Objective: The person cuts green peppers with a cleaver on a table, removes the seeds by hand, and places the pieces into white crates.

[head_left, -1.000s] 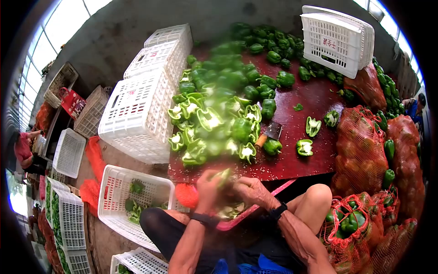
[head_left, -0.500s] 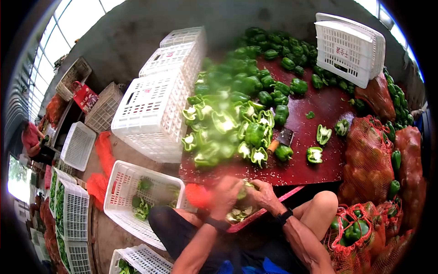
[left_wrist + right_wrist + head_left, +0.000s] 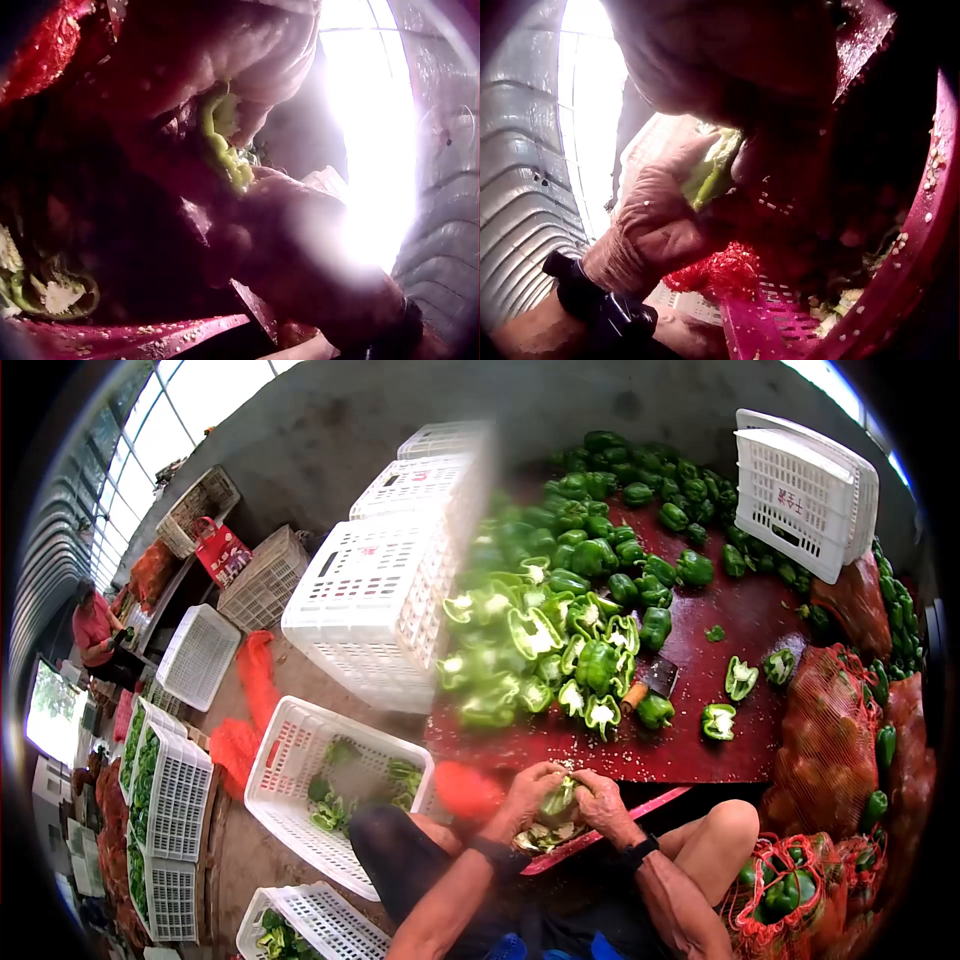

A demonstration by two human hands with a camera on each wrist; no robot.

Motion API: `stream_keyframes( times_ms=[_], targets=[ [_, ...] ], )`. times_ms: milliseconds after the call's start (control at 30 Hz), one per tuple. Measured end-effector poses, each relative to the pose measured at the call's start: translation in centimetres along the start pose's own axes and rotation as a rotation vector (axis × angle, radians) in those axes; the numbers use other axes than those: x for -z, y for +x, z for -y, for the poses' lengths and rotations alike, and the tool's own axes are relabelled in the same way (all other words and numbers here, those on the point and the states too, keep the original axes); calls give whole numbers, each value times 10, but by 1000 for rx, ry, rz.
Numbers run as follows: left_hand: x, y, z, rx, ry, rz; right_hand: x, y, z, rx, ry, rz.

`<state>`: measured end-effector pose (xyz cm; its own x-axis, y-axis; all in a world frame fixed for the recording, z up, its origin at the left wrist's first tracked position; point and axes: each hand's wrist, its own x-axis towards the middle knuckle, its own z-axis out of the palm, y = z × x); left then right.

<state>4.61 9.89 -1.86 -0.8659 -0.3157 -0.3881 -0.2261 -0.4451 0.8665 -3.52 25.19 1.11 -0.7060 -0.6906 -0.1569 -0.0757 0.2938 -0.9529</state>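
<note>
Both hands meet around a cut green pepper piece (image 3: 562,797) above a pink basket (image 3: 570,850) holding pepper scraps (image 3: 545,836). The left hand (image 3: 527,800) grips the piece from the left, and the right hand (image 3: 605,810) pinches its right side. In the left wrist view the piece's pale green edge (image 3: 219,146) shows between the two hands. From the right wrist view, the piece (image 3: 716,176) lies under the left thumb, with most right-hand fingers in shadow. Halved peppers (image 3: 535,632) and a knife (image 3: 650,682) lie on the red table (image 3: 740,745) beyond.
White crates (image 3: 350,590) stand stacked left of the table. A white crate (image 3: 275,790) with pepper pieces sits beside the left knee. Filled red mesh sacks (image 3: 820,750) stand at the right. Whole peppers (image 3: 690,490) cover the table's back, near upright crates (image 3: 800,500).
The head view has shifted, so the scene appears farther right. The hands have turned around the pepper piece and now hold it close together over the pink basket.
</note>
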Motion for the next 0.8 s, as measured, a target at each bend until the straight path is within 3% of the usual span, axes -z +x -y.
stream_keyframes(
  times_ms=[100,233,300,367,433,467,500,533,567,633,700,733,800],
  targets=[
    [3,3,-2,-119,166,9,2,4,-5,-1,50,32],
    [10,10,18,-183,185,-56,-3,13,-35,320,-194,-49],
    [9,11,18,-231,254,-143,7,12,-34,188,-412,33],
    [5,0,-7,-440,677,-164,2,10,-39,88,-217,-46],
    [4,-1,-5,-470,608,-132,-3,13,-25,146,-205,-146],
    [2,-3,-2,-449,563,-116,4,11,-18,-127,-64,-37],
    [-3,-6,-3,-427,516,-97,2,13,-10,-127,48,36],
    [-11,-12,-10,-537,539,-124,3,12,-4,-133,155,100],
    [-4,-5,3,-690,792,-136,8,6,1,-148,255,149],
    [-13,-11,-8,-523,691,-174,13,2,30,-307,473,254],
    [-2,0,-8,-851,973,-182,13,2,52,-290,448,300],
    [0,4,-4,-796,973,-228,17,4,62,-225,338,297],
    [2,3,-31,-890,930,-372,20,12,85,-81,144,244]
  ],
)
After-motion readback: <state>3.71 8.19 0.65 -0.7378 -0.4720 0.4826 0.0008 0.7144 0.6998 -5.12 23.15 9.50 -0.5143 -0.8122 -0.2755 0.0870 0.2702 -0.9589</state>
